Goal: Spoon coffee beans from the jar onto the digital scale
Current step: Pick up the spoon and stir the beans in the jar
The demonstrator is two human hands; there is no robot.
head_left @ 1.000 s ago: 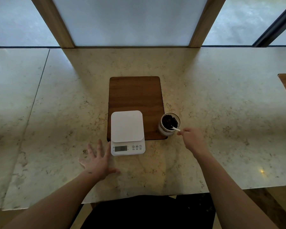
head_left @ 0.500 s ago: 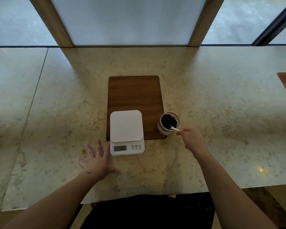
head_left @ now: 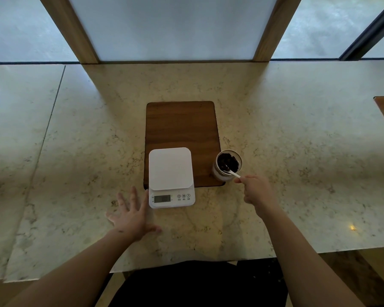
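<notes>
Little changed: my right hand (head_left: 256, 191) still pinches the spoon (head_left: 232, 172) in the jar (head_left: 227, 165); left hand (head_left: 132, 214) stays flat, open by the scale (head_left: 170, 169). No beans moved yet.

Left hand (head_left: 132, 218) flat, fingers (head_left: 121, 199) spread, right hand (head_left: 256, 191) pinching closed, both forearms extended

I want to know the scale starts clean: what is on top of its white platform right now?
Nothing shows on the scale; its platform is bare. The coffee beans are all in the jar, where the right hand holds the spoon.
</notes>
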